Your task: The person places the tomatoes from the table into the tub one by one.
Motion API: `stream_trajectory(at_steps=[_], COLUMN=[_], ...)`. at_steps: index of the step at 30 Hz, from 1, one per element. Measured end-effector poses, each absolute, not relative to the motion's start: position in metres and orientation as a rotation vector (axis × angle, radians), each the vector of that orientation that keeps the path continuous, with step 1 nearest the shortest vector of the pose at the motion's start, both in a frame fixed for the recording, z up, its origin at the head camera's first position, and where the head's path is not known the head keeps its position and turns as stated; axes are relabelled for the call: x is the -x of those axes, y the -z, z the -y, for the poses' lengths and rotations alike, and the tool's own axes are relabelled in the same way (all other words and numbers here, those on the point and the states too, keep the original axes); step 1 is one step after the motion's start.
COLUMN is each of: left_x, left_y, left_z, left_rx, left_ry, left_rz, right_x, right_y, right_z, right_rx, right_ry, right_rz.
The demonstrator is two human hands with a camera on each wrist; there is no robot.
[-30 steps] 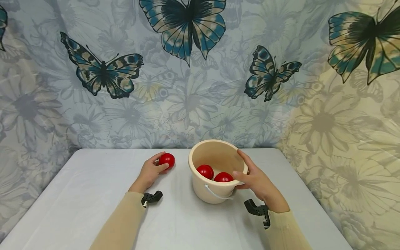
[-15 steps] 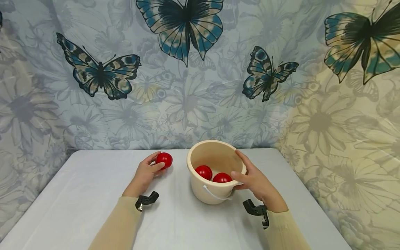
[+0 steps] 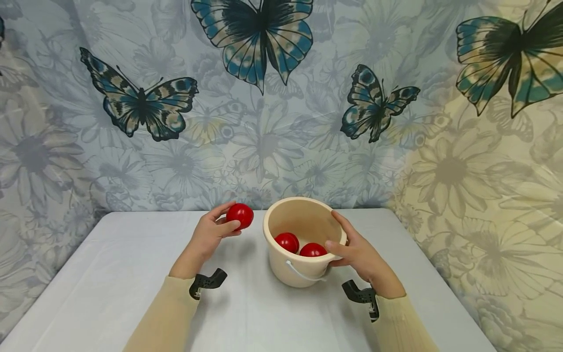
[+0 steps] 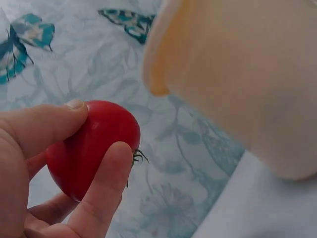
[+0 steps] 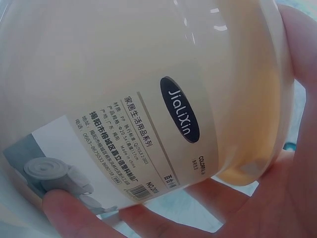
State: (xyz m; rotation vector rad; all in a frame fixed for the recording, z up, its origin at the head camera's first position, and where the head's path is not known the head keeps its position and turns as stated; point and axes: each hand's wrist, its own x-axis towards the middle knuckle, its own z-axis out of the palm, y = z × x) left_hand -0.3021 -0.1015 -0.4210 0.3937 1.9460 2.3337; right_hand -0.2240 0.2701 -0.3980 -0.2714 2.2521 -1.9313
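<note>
A red tomato (image 3: 240,216) is held by my left hand (image 3: 206,238), raised above the table to the left of the bucket. In the left wrist view, thumb and fingers pinch the tomato (image 4: 94,148), and its green stem shows. My right hand (image 3: 367,259) grips the cream plastic bucket (image 3: 281,268) at its right side, thumb over the rim. Inside lie red tomatoes, one at the left (image 3: 287,242) and one nearer the right hand (image 3: 313,250), partly hidden by the front rim. The right wrist view shows a printed label (image 5: 143,144) on the bucket wall.
A white bail handle (image 3: 303,274) hangs down the bucket's front. The white-covered table (image 3: 110,283) ends at a butterfly-patterned cloth (image 3: 264,146) behind it. Black camera mounts (image 3: 208,279) sit at both wrists.
My left hand has lifted the tomato off the table area and moved it slightly right, towards the bucket. The right hand and bucket stay in place.
</note>
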Motion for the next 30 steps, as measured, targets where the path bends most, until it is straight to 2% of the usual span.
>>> stream_trajectory(at_steps=[7,12,30], left_x=[0.280,0.268,0.278], left_y=[0.386,0.373,0.348], left_z=[0.086,0.071,0.035], left_rx=[-0.567,-0.722,-0.790], left_ry=[-2.330,-2.259,-1.924], left_rz=[-1.942,-1.921,-2.179], right_x=[0.224,0.224,0.226], right_y=[0.400,0.400,0.401], right_z=[-0.270,-0.271,-0.271], right_rx=[0.256,0.268,0.279], right_ry=[1.920,1.935,1.919], right_rz=[-2.271,-2.257,-2.266])
